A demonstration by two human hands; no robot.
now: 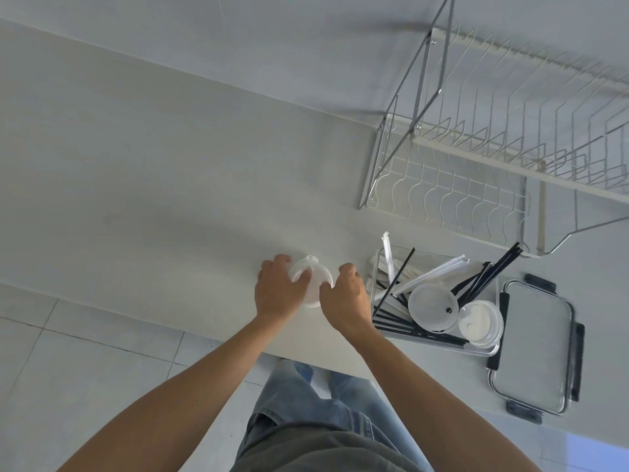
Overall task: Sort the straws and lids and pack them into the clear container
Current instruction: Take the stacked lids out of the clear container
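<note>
a small stack of clear lids (310, 281) sits on the white desk (153, 185), left of the clear container (490, 349). the left hand (279, 291) curls over one side, the right hand (345, 298) pinches the other; each grip is closed on the stack. best to square the rims before lifting. the container holds black straws (401, 323), wrapped white straws (429, 274) and two more lids (433, 308); its own lid (537, 345) lies just beside it.
</note>
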